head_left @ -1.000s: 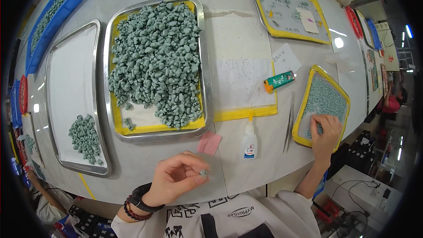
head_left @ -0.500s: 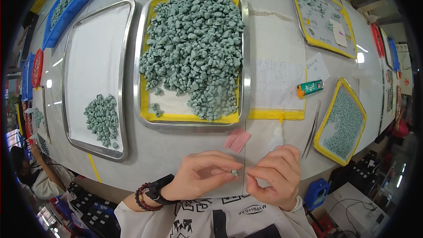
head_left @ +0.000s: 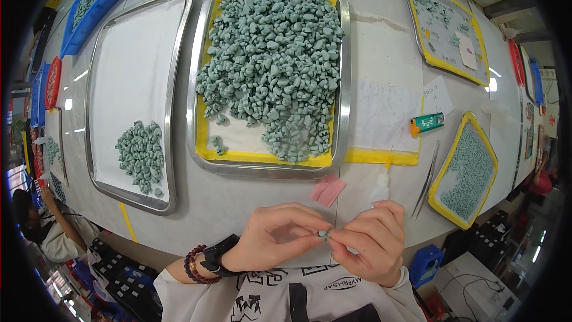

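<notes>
My left hand [head_left: 271,235] pinches a small grey-green piece [head_left: 323,234] between thumb and forefinger, low in front of my body. Against that piece are the closed fingertips of my right hand [head_left: 374,240]; whatever tiny thing they may hold is hidden. Beyond my hands lies a pink cloth [head_left: 327,190]. Past the right hand is a white glue bottle [head_left: 379,187] with a yellow tip. A metal tray [head_left: 342,113] holds a big heap of grey-green pieces [head_left: 274,60]. The tray [head_left: 128,72] to its left carries a smaller pile [head_left: 140,156] on white lining.
Tweezers [head_left: 426,179] and a green lighter [head_left: 428,122] lie to the right. Two yellow-edged trays [head_left: 462,219] [head_left: 459,74] of small pieces sit further right. A blue bin [head_left: 89,15] stands far left. A person [head_left: 56,226] works at the left edge.
My right fingertips have closed the small gap and now meet the piece in my left hand. The table scene has shifted slightly rightward in view.
</notes>
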A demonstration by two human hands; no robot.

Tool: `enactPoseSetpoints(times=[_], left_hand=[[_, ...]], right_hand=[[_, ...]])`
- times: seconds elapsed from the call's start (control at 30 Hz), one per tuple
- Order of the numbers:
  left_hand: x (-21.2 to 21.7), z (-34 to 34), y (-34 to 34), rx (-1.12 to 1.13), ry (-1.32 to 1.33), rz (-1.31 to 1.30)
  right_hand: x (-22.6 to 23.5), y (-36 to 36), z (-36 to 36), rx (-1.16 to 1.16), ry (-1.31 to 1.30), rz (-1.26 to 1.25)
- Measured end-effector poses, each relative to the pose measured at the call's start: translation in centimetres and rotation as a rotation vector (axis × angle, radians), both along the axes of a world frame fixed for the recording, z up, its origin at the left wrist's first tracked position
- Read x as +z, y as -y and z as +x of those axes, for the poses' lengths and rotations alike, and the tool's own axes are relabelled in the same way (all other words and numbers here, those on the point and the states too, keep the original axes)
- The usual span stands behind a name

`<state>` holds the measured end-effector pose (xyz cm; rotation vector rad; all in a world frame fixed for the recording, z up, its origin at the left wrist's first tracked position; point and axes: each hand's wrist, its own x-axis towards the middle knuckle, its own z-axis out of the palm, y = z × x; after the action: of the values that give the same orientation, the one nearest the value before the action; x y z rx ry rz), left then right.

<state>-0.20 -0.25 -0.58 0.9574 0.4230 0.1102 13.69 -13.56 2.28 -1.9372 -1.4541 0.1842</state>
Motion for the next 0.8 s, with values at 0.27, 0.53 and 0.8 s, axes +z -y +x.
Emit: enactPoseSetpoints(times=[0.27, 0.53, 0.8], left_hand=[[0.33, 0.02, -0.28, -0.024, 0.049, 0.274], [0.34, -0.05, -0.47, -0.050, 0.060, 0.301], [0.27, -0.20, -0.58, -0.100, 0.068, 0.167]], right_hand=[[-0.11, 0.34, -0.71, -0.036, 0.041, 0.020], [-0.09, 0.43, -0.80, -0.036, 0.038, 0.042], [-0.24, 0.52, -0.57, -0.015, 0.023, 0.051]])
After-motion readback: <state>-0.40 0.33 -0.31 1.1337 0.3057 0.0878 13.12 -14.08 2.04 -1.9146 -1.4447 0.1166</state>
